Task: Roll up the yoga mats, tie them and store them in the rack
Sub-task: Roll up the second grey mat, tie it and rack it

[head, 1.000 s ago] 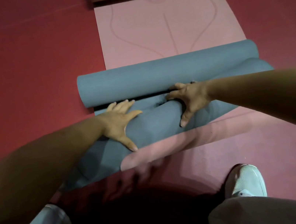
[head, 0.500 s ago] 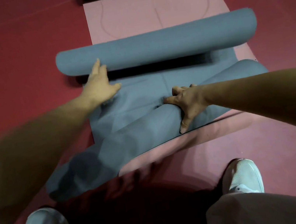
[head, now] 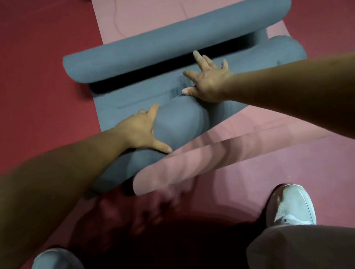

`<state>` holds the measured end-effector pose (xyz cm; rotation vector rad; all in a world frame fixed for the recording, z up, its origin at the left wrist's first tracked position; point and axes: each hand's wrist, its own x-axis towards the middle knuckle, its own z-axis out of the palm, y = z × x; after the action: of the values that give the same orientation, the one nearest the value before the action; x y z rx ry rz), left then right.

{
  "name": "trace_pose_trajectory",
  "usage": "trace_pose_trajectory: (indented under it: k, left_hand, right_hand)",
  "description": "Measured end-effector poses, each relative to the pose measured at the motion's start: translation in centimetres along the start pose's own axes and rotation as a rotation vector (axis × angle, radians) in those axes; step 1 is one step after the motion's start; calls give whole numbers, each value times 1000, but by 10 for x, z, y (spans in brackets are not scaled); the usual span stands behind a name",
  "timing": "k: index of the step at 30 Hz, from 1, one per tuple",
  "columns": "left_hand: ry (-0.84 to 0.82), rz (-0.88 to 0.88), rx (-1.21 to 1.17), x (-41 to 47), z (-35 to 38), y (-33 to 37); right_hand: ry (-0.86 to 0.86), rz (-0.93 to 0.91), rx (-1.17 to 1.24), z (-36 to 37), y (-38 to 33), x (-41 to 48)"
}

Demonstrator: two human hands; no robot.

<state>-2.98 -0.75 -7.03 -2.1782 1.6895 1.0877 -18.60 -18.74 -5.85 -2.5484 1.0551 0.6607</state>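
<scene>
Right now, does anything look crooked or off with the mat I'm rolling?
Yes. The near roll of the grey mat is askew: it runs diagonally over the pink mat, its left end closer to you, not parallel to the far roll. It looks lumpy where your left hand grips it.

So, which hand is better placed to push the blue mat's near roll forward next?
Probably left: the left hand curls round the near roll, while the right hand lies spread mostly on the flat mat beyond.
</scene>
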Motion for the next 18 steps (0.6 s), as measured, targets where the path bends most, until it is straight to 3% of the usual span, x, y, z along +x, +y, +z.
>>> trace_pose_trajectory:
  k: [7,11,14,16,18]
  left_hand:
    - [-53,36,-95,5,-13,-4]
    - [-300,62,-183,-6,6,-1]
    - [-372,51,-242,-9,22,-5]
    - [-321,96,-93,-11,12,-5]
    - [-106,165,232,-9,-4,-9]
  right_hand:
    - [-172,-294,-325,-11,12,-26]
    - [-356,-344,-255,0,9,-36]
    - [-396,-334,-229,13,7,-40]
    - [-377,-295,-212,10,7,-38]
    - [-319,-249,-183,3,7,-35]
